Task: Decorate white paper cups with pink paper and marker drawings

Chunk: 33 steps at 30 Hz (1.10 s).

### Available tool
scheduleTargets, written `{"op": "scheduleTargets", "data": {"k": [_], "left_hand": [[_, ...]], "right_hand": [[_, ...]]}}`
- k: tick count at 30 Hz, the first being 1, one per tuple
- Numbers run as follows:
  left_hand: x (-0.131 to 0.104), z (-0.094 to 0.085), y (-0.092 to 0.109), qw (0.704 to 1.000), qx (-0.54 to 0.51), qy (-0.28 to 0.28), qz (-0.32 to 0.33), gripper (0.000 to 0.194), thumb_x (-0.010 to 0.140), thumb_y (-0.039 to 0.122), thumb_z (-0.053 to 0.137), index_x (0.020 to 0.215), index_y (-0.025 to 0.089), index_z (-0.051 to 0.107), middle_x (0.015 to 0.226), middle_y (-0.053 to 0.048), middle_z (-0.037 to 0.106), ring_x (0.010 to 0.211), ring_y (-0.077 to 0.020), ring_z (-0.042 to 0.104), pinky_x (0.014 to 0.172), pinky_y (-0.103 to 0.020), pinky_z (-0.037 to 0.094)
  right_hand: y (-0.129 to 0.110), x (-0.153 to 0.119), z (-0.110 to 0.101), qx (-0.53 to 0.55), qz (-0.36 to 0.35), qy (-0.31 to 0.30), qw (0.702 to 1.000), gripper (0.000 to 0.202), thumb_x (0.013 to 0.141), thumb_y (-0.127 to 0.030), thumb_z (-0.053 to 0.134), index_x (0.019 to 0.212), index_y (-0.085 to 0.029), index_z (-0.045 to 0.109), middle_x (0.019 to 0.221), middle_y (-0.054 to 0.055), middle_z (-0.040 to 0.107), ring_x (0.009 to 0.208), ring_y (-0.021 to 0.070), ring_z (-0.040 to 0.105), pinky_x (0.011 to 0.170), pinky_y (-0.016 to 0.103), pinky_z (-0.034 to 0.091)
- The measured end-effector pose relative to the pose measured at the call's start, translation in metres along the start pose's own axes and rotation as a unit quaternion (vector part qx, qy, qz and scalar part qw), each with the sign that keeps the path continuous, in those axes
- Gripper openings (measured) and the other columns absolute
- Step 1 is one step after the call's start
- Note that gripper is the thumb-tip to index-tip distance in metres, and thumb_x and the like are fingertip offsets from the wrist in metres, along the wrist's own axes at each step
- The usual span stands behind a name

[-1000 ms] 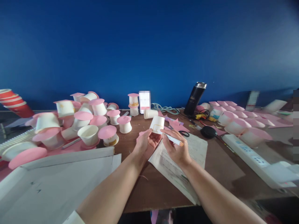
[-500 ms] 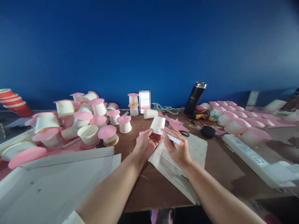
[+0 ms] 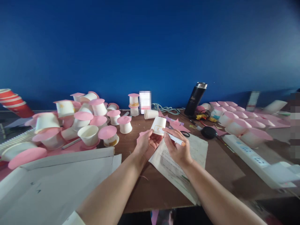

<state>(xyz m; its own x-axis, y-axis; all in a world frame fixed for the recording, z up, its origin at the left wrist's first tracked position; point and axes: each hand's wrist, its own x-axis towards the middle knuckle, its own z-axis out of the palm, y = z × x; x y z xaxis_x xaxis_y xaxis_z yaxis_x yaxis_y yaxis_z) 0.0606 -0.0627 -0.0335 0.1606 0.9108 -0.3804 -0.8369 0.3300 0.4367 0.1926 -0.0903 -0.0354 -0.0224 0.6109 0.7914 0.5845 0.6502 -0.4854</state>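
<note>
My left hand [image 3: 147, 143] is closed around the lower part of a white paper cup [image 3: 158, 123], tilted above the desk. Orange-yellow lines are drawn on the cup's side. In my right hand [image 3: 178, 146] is a white marker [image 3: 175, 138] with an orange end, gripped between thumb and fingers. Its tip points at the cup near the drawn lines; whether it touches cannot be made out. Under my right hand lies a printed sheet of paper [image 3: 197, 150], and black-handled scissors [image 3: 185, 134] rest just behind it.
Many white cups with pink paper discs [image 3: 107, 132] crowd the left, behind a white box lid [image 3: 70, 184]. Red cups [image 3: 16, 103] lean at far left. A black thermos [image 3: 196, 98], a round black case [image 3: 209, 132] and a white power strip [image 3: 248, 156] are on the right.
The marker and my right hand have shifted very slightly to the right and down along the cup's side. More of the drawn orange line shows. My left hand holds the cup nearly still.
</note>
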Motion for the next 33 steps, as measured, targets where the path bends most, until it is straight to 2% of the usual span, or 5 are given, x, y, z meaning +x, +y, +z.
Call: {"op": "scheduleTargets", "data": {"k": [11,33], "left_hand": [[-0.0017,0.0006,0.001,1.0,0.01,-0.007,0.003,0.011,0.094,0.014,0.054,0.088,0.015,0.063,0.081,-0.009,0.07,0.074,-0.0163,0.069,0.076,-0.029,0.059],[-0.0055,0.0029,0.0044,1.0,-0.001,-0.005,0.0,0.014,0.096,0.014,0.05,0.089,0.011,0.061,0.081,-0.011,0.068,0.072,-0.0166,0.069,0.07,-0.028,0.06]], "right_hand": [[0.0019,-0.0009,0.0012,-0.008,0.001,0.012,1.0,0.019,0.096,-0.024,0.056,0.108,-0.024,0.072,0.095,0.006,0.076,0.091,0.0221,0.071,0.085,0.039,0.059],[0.0015,0.001,0.0014,-0.009,0.007,0.022,1.0,0.019,0.095,-0.022,0.057,0.107,-0.021,0.073,0.098,0.007,0.077,0.094,0.0218,0.071,0.087,0.037,0.058]]}}
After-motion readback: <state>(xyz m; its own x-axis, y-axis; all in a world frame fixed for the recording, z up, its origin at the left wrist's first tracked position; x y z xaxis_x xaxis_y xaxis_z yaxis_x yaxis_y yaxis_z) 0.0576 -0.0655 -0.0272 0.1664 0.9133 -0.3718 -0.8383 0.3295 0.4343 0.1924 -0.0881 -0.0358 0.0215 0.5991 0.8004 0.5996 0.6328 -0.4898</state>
